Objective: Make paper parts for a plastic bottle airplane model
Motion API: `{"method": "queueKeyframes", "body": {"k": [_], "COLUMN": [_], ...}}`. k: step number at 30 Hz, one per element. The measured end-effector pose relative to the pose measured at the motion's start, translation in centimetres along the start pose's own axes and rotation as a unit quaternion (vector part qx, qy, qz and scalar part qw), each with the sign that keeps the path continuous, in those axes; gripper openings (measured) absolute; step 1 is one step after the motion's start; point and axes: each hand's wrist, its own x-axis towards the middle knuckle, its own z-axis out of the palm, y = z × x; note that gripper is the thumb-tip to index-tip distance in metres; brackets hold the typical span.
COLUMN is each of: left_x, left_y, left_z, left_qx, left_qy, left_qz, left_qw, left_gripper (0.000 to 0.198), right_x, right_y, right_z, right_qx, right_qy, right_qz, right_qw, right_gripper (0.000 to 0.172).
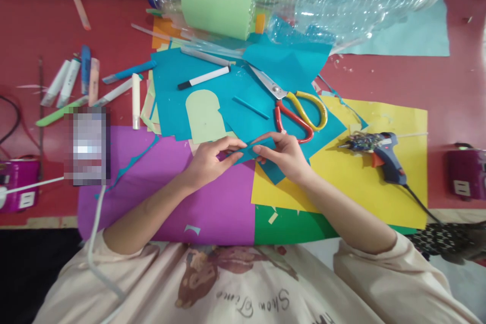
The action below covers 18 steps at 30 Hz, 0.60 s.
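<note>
A small piece of blue paper (248,153) is held up between the two hands, above the place where a purple sheet (212,207) is met by a yellow sheet (341,182). Its left end is pinched between the thumb and fingers of the left hand (212,159), which is nearly closed; its other end is gripped in the same way by the right hand (283,154), the fingers being partly hidden behind it. Just beyond the right hand, scissors (280,93) with one yellow and one red handle are laid on blue sheets (170,101). A thin blue strip (250,107), a pale green cutout (204,117) with a rounded top and a white marker (207,77) with a black cap are also spread there. To the right, a glue gun (391,159) is rested on the yellow sheet, and a green sheet (299,223) is partly covered nearer the body. To the left, a blurred phone-like object (91,147) is seen, with a white cable running from it, and several pens (68,81) are scattered beyond it on the red table (34,25). At the far edge, clear plastic bottles (322,5) are heaped on their sides, one being wrapped in pale green paper (218,10).
</note>
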Motion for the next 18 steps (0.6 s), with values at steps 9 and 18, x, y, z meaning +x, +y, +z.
{"method": "queueKeyframes", "body": {"k": [9,18], "left_x": [-1.2,-1.4], "left_y": [0.2,-0.3], "left_z": [1.5,1.4], "left_qx": [0.067,0.164], "left_qy": [0.015,0.0], "left_qz": [0.041,0.093], "left_qw": [0.997,0.982], "left_gripper": [0.015,0.017], "right_x": [-0.7,-1.0], "right_y": [-0.1,0.5], "right_z": [1.4,1.4], "right_qx": [0.007,-0.066], "right_qy": [0.062,0.04], "right_qz": [0.019,-0.017], "right_qw": [0.998,0.997], "right_gripper": [0.056,0.058]}}
